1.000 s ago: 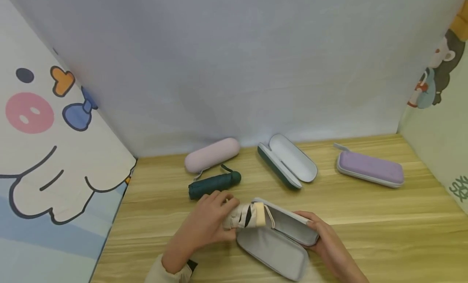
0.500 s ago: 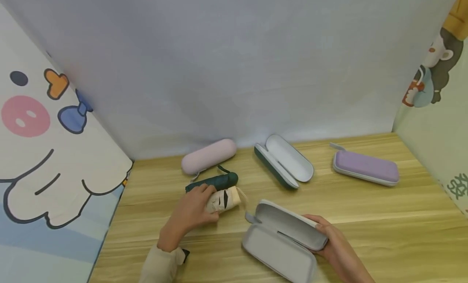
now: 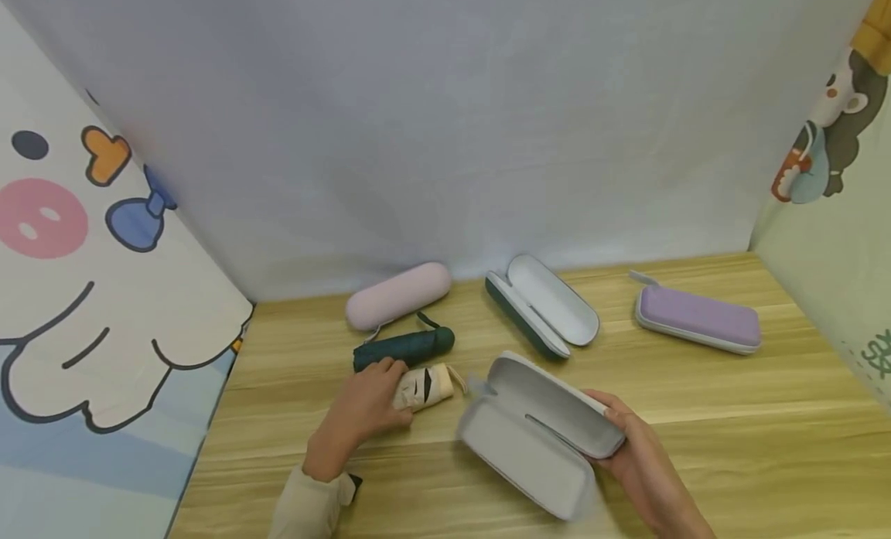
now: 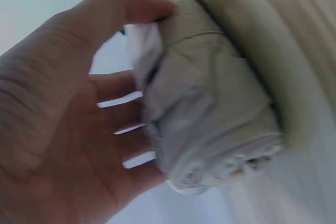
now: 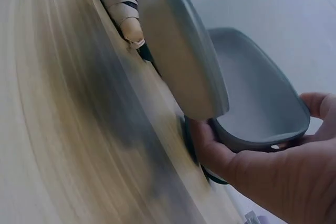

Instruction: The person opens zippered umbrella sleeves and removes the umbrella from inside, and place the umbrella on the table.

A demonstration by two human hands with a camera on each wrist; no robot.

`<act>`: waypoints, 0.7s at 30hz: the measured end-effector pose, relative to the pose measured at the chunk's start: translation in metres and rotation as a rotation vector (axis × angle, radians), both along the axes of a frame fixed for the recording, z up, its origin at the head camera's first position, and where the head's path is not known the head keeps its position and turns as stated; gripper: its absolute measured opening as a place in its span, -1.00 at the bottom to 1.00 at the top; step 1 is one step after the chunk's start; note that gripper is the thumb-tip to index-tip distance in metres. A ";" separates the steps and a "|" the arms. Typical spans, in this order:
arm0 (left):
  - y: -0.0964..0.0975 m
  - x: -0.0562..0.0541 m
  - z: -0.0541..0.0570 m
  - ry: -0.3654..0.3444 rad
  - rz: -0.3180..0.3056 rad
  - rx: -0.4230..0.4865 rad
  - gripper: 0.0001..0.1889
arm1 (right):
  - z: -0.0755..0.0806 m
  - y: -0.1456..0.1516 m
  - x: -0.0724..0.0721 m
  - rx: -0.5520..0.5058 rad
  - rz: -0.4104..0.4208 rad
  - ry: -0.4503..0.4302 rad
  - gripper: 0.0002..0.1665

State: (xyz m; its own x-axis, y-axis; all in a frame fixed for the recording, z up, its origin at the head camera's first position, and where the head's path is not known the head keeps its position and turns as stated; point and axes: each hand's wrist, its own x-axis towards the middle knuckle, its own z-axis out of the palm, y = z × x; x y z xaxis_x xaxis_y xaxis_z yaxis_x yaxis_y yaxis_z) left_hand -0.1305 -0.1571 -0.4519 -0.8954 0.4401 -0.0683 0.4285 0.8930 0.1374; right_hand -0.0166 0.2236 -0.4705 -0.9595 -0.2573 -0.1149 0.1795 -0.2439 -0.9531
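Note:
My left hand (image 3: pixel 365 404) holds a cream folded umbrella (image 3: pixel 423 387) with black marks and a pale yellow handle. In the left wrist view, the thumb presses one side of the umbrella's cloth (image 4: pixel 210 98) and the fingers lie along the other. This umbrella is low over the table or on it, just in front of a dark green folded umbrella (image 3: pixel 407 349). My right hand (image 3: pixel 643 458) grips one half of an unfolded zip case (image 3: pixel 525 450) with a light grey lining. In the right wrist view the case (image 5: pixel 257 87) is held up off the table, nothing inside.
A pink case (image 3: pixel 399 296) lies at the back left. At the back middle is an unfolded dark green case (image 3: pixel 553 303) with a white lining. A purple zip case (image 3: pixel 699 319) lies on the right. Pale walls border the wooden table (image 3: pixel 780 446).
My left hand has carried the cream umbrella left, away from the grey-lined case, down beside the green umbrella. The case in my right hand has shifted slightly right and now tilts upward.

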 end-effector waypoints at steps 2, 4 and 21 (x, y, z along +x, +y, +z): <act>0.002 0.001 0.002 -0.011 0.000 -0.017 -0.41 | -0.001 -0.004 -0.001 -0.010 -0.053 0.010 -0.48; 0.003 0.002 0.005 -0.023 -0.005 -0.036 -0.41 | -0.002 -0.008 -0.003 -0.020 -0.110 0.013 -0.49; -0.010 -0.041 0.051 0.108 -0.050 0.063 -0.69 | 0.001 -0.048 -0.024 -0.030 -0.311 -0.036 -0.49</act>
